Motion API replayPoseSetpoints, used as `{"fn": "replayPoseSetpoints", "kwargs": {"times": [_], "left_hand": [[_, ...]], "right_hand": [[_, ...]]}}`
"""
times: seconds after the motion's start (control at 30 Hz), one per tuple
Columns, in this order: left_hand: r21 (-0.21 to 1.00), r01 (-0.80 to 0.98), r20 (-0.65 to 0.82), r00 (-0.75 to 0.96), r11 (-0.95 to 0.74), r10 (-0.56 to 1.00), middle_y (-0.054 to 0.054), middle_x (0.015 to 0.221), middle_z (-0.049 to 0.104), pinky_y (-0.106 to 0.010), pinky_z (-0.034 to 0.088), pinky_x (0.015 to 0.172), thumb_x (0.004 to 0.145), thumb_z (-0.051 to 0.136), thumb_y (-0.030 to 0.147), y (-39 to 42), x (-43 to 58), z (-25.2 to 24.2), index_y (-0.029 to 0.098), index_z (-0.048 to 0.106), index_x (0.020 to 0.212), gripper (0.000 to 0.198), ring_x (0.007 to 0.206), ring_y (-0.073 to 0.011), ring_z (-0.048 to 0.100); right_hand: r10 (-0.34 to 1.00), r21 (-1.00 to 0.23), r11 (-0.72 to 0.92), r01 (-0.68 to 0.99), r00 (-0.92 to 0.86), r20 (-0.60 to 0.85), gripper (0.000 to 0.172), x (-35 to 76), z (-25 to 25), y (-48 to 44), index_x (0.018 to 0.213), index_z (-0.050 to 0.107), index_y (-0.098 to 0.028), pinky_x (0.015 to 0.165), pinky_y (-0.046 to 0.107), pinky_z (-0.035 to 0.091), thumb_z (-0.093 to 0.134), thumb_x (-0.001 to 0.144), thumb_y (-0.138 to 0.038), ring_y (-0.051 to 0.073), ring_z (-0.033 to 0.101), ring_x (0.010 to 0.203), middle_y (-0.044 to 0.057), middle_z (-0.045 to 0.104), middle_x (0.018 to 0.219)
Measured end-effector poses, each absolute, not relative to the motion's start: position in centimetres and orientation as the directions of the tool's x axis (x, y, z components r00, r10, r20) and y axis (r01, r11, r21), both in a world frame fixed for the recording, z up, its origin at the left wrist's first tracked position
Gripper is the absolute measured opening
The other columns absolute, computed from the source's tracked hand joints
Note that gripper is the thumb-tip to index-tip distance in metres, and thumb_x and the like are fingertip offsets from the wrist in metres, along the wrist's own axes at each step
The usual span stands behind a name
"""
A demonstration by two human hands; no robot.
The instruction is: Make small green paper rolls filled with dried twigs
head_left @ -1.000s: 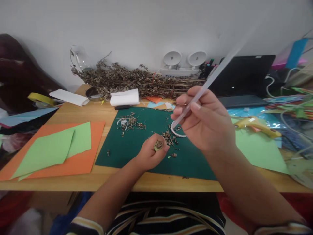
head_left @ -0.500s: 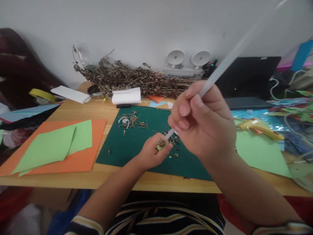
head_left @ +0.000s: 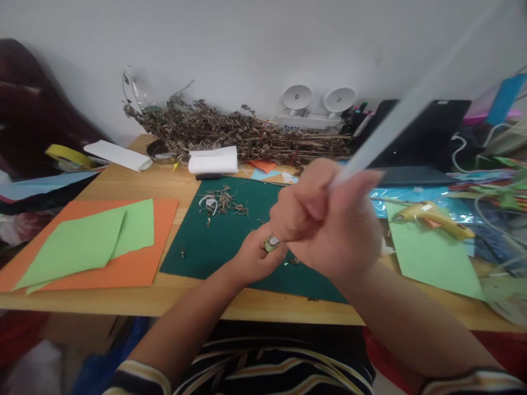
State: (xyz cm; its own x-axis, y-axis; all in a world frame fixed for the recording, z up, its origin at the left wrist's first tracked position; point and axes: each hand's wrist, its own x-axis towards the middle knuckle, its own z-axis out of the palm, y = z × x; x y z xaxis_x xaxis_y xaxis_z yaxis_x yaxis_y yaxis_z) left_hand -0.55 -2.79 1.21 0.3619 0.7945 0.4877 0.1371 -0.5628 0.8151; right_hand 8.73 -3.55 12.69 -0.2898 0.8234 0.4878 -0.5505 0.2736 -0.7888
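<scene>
My left hand (head_left: 256,258) is closed around a small green roll (head_left: 270,244), its open end facing up toward me. My right hand (head_left: 337,225) is wrapped around a long, translucent white rod (head_left: 395,123) that looks like a glue stick. The rod slants up to the right, and its lower end is at the mouth of the roll; how deep it sits is hidden by my right fist. Beneath both hands lies a green cutting mat (head_left: 197,247), with a heap of dried stems (head_left: 226,203) near its far left corner.
Green sheets (head_left: 82,241) lie on an orange sheet (head_left: 152,263) to the left. A yellow glue gun (head_left: 436,216) rests on green paper at the right. Along the wall are a dried plant bundle (head_left: 230,129), a white paper roll (head_left: 213,161) and a dark tablet (head_left: 432,131).
My right hand has gone from a fingertip pinch to a fist around the rod and moved down toward the roll. The rod's lower end now meets the roll's mouth. My left hand stays put.
</scene>
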Motion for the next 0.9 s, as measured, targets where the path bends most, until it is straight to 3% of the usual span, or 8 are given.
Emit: {"fn": "replayPoseSetpoints", "kwargs": {"times": [0.23, 0.6, 0.77, 0.9], "left_hand": [[0.809, 0.152, 0.489, 0.364, -0.568, 0.793, 0.002, 0.053, 0.044, -0.02, 0.034, 0.045, 0.073, 0.041, 0.03, -2.6, -0.6, 1.1, 0.016, 0.042, 0.062, 0.018, 0.047, -0.0075, 0.038], [0.774, 0.161, 0.518, 0.395, -0.612, 0.759, 0.001, 0.055, 0.045, -0.02, 0.035, 0.046, 0.074, 0.041, 0.028, -2.8, -0.6, 1.1, 0.016, 0.042, 0.064, 0.015, 0.049, -0.0082, 0.04], [0.759, 0.2, 0.532, 0.358, -0.62, 0.767, 0.002, 0.055, 0.045, -0.02, 0.035, 0.047, 0.076, 0.041, 0.03, -2.9, -0.6, 1.2, 0.016, 0.044, 0.067, 0.017, 0.048, -0.0078, 0.04], [0.75, 0.161, 0.547, 0.394, -0.642, 0.739, 0.003, 0.052, 0.043, -0.019, 0.033, 0.044, 0.076, 0.04, 0.029, -2.8, -0.6, 1.3, 0.017, 0.041, 0.063, 0.018, 0.046, -0.0072, 0.038]], "right_hand": [[0.845, -0.782, 0.23, -0.58, -0.28, 0.456, 0.043, 8.8, 12.2, -3.5, 0.046, 0.032, -0.02, 0.032, 0.021, 0.015, 0.054, 0.069, -0.048, 0.005, 0.018, 0.033, -0.008, 0.02, 0.039], [0.844, -0.793, 0.229, -0.565, -0.289, 0.451, 0.042, 9.2, 12.2, -3.7, 0.047, 0.033, -0.02, 0.033, 0.022, 0.014, 0.053, 0.07, -0.05, 0.005, 0.019, 0.034, -0.008, 0.022, 0.041], [0.846, -0.801, 0.261, -0.539, -0.273, 0.459, 0.042, 9.8, 12.9, -4.0, 0.048, 0.028, -0.02, 0.034, 0.021, 0.013, 0.043, 0.078, -0.046, 0.005, 0.015, 0.033, -0.008, 0.013, 0.043], [0.82, -0.789, 0.243, -0.565, -0.314, 0.478, 0.04, 9.5, 12.0, -3.7, 0.051, 0.031, -0.021, 0.033, 0.021, 0.013, 0.046, 0.074, -0.05, 0.005, 0.015, 0.033, -0.008, 0.016, 0.042]]}}
